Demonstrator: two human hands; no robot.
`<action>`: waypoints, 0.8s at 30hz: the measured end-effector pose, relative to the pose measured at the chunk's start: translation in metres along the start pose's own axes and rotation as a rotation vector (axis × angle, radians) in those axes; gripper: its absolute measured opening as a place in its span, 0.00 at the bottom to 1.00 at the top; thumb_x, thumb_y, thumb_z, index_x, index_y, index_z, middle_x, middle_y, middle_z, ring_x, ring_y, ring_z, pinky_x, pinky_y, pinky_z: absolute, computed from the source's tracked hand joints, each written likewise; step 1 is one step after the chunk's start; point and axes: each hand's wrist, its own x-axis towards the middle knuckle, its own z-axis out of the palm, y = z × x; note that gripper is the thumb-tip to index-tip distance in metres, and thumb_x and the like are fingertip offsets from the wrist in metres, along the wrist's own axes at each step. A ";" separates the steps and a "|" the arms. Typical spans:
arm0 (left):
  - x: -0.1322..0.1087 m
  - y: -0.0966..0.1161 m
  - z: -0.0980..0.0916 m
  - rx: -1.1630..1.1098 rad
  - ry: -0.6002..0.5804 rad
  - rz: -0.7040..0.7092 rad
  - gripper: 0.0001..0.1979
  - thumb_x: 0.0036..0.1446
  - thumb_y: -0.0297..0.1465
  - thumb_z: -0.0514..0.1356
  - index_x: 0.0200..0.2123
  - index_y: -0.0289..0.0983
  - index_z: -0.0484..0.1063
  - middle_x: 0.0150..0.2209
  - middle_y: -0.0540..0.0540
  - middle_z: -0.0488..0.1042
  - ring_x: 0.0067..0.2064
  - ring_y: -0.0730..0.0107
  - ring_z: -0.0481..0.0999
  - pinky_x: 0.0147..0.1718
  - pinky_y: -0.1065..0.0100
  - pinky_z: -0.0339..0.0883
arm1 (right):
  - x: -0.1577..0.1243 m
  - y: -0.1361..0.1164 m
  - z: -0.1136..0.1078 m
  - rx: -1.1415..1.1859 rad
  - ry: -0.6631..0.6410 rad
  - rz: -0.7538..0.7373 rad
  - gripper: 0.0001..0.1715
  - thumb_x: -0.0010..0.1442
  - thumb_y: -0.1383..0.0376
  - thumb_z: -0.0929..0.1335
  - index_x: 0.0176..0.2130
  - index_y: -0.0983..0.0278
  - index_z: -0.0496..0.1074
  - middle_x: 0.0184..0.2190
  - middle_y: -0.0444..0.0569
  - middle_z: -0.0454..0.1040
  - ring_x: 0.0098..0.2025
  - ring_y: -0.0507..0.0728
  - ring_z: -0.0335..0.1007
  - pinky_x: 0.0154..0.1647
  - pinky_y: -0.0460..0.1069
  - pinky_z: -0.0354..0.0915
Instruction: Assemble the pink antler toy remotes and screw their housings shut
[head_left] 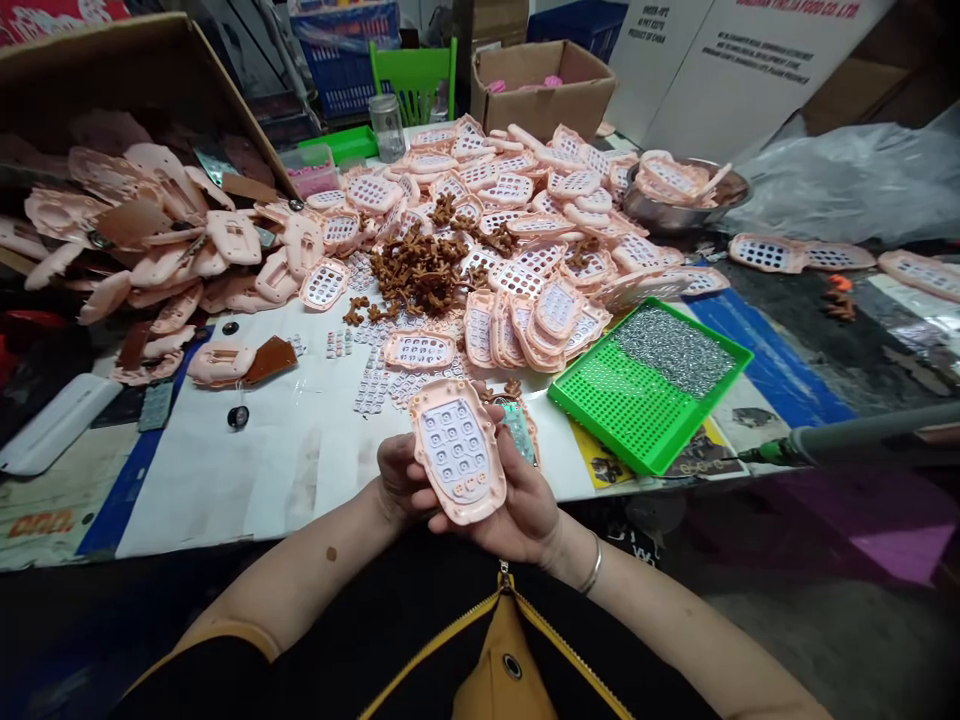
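Note:
A pink plastic toy phone shell half (459, 450), with a pale keypad set inside, is held tilted in front of my body. My right hand (529, 508) cups it from below and along the right side. At its left edge, my left hand (396, 478) has its fingers curled against and behind the shell, partly hidden. Just beyond my right fingers, a green circuit board (520, 428) lies on the table, partly covered. Another shell half with a keypad (420, 349) rests farther back, beside scattered small clear key pieces (371, 385).
A green perforated tray (600, 400) holds small metal screws (671, 345). Behind are a brown heap of small parts (424, 270) and many piled shells (517, 190). A tipped cardboard box (225, 90) spills shells at left; a metal bowl (686, 213) stands at right.

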 end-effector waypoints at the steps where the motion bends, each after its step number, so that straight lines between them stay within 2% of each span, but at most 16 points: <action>1: 0.001 -0.001 0.000 0.003 -0.041 -0.039 0.35 0.45 0.47 0.64 0.57 0.43 0.69 0.21 0.47 0.74 0.18 0.64 0.72 0.26 0.56 0.74 | -0.001 0.000 -0.001 0.004 0.000 -0.020 0.50 0.61 0.34 0.46 0.57 0.64 0.66 0.48 0.63 0.77 0.40 0.59 0.79 0.39 0.55 0.72; 4: 0.003 -0.005 0.005 -0.001 -0.162 -0.130 0.37 0.43 0.44 0.65 0.58 0.43 0.68 0.13 0.53 0.66 0.11 0.69 0.63 0.20 0.59 0.71 | -0.006 -0.001 -0.006 -0.016 -0.077 -0.065 0.51 0.57 0.30 0.50 0.56 0.63 0.67 0.47 0.62 0.77 0.38 0.58 0.79 0.37 0.54 0.72; 7: 0.006 -0.009 0.010 -0.030 -0.249 -0.171 0.39 0.40 0.40 0.67 0.59 0.44 0.67 0.09 0.57 0.60 0.09 0.68 0.61 0.14 0.63 0.67 | -0.010 0.000 -0.011 -0.093 -0.126 -0.092 0.55 0.53 0.27 0.50 0.56 0.65 0.66 0.48 0.64 0.76 0.38 0.59 0.78 0.35 0.55 0.73; 9: 0.008 -0.012 0.011 -0.038 -0.299 -0.166 0.40 0.39 0.40 0.66 0.60 0.44 0.65 0.12 0.55 0.65 0.10 0.66 0.64 0.15 0.63 0.68 | -0.012 0.002 -0.014 -0.154 -0.117 -0.123 0.58 0.51 0.26 0.50 0.56 0.65 0.64 0.47 0.65 0.76 0.37 0.60 0.78 0.33 0.55 0.73; 11: 0.009 -0.015 0.010 -0.002 -0.282 -0.145 0.41 0.43 0.42 0.64 0.62 0.43 0.62 0.22 0.48 0.76 0.15 0.63 0.71 0.22 0.58 0.73 | -0.013 0.005 -0.016 -0.202 -0.111 -0.156 0.59 0.49 0.25 0.50 0.56 0.64 0.64 0.45 0.64 0.77 0.35 0.59 0.77 0.30 0.55 0.72; 13: 0.011 -0.017 0.010 0.074 -0.198 -0.160 0.40 0.46 0.46 0.63 0.62 0.41 0.61 0.35 0.40 0.80 0.23 0.57 0.77 0.31 0.51 0.75 | -0.014 0.006 -0.018 -0.234 -0.108 -0.193 0.59 0.47 0.24 0.52 0.53 0.64 0.67 0.43 0.63 0.77 0.32 0.58 0.77 0.28 0.54 0.72; 14: 0.011 -0.016 0.012 0.112 -0.148 -0.170 0.39 0.47 0.47 0.62 0.61 0.40 0.62 0.39 0.38 0.79 0.27 0.54 0.79 0.33 0.49 0.75 | -0.014 0.005 -0.019 -0.254 -0.105 -0.216 0.59 0.46 0.23 0.52 0.51 0.65 0.68 0.42 0.63 0.77 0.31 0.58 0.76 0.28 0.53 0.72; 17: 0.014 -0.009 0.021 0.182 -0.054 -0.097 0.35 0.47 0.48 0.64 0.56 0.39 0.67 0.38 0.38 0.78 0.36 0.49 0.80 0.37 0.49 0.75 | -0.020 -0.005 -0.022 -0.395 -0.069 -0.378 0.58 0.47 0.24 0.51 0.47 0.66 0.71 0.37 0.60 0.77 0.29 0.57 0.74 0.26 0.52 0.71; 19: 0.016 -0.001 0.028 0.233 0.016 0.057 0.30 0.47 0.43 0.67 0.53 0.39 0.69 0.42 0.39 0.77 0.42 0.53 0.79 0.42 0.53 0.75 | -0.028 -0.014 -0.029 -0.543 -0.009 -0.537 0.55 0.51 0.26 0.51 0.48 0.65 0.71 0.36 0.59 0.77 0.29 0.57 0.74 0.27 0.53 0.71; 21: 0.016 0.006 0.032 0.312 0.153 0.197 0.25 0.47 0.36 0.69 0.50 0.37 0.71 0.47 0.39 0.76 0.44 0.60 0.78 0.46 0.60 0.73 | -0.039 -0.021 -0.041 -0.657 0.075 -0.686 0.50 0.56 0.30 0.52 0.53 0.63 0.69 0.41 0.60 0.77 0.33 0.58 0.76 0.31 0.55 0.73; 24: 0.013 0.011 0.034 0.391 0.409 0.250 0.19 0.50 0.29 0.68 0.46 0.34 0.72 0.48 0.40 0.75 0.40 0.69 0.77 0.45 0.67 0.71 | -0.053 -0.023 -0.063 -0.669 0.220 -0.787 0.43 0.60 0.34 0.55 0.58 0.59 0.65 0.50 0.61 0.75 0.42 0.62 0.78 0.42 0.61 0.74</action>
